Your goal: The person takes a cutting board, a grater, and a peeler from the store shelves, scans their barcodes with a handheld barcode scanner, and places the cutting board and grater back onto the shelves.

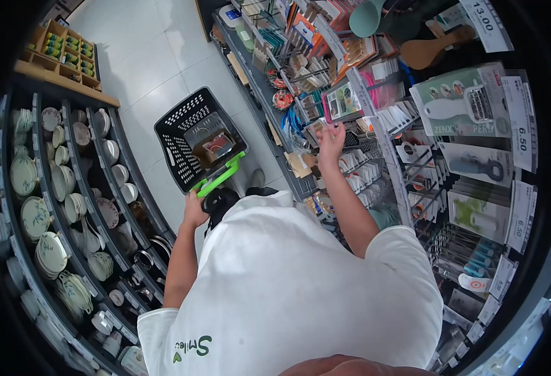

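Head view: we see our right hand (330, 147) raised at a rack (385, 160) of kitchen goods, its fingers bent and drawn near one another just beside a pink-edged pack (343, 102). Whether they touch or pinch anything, we cannot tell. Our left hand (194, 212) is closed around the end of a green handle (233, 167). That handle belongs to a black basket (170, 143), tilted on the pale tiled floor (153, 72). Inside lies a reddish pack (219, 145), with something clear beside it. We judge the picking to be partly done: these goods are already in the basket, which has room left, while the pink-edged pack is still at the rack. How much remains, we cannot tell. Farther out, a grater (466, 105) hangs to our right; to our left, a shelf (80, 178) bears plates (35, 218).
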`<action>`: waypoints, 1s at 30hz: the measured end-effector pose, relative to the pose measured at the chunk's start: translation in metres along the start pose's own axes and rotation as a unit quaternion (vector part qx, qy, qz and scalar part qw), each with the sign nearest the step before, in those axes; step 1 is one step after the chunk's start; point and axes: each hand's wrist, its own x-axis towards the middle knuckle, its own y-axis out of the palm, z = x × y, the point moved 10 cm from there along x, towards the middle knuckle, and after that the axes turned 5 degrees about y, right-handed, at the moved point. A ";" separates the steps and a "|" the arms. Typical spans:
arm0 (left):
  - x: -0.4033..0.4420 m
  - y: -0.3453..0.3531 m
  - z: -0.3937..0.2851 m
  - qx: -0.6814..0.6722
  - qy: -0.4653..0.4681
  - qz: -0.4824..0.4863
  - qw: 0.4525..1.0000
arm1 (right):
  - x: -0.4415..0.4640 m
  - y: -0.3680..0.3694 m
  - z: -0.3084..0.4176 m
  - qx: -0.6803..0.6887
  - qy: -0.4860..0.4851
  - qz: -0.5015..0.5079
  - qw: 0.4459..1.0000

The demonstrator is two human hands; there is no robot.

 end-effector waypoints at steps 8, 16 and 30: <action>0.002 -0.001 -0.002 -0.006 -0.013 0.037 0.999 | 0.024 -0.011 0.005 0.059 -0.043 -0.088 0.993; 0.003 0.004 0.006 -0.024 -0.004 0.020 1.000 | 0.029 -0.001 0.009 0.054 -0.043 -0.079 0.994; 0.007 0.003 0.007 -0.033 0.035 0.027 0.998 | 0.017 -0.005 0.007 0.057 -0.026 -0.071 0.995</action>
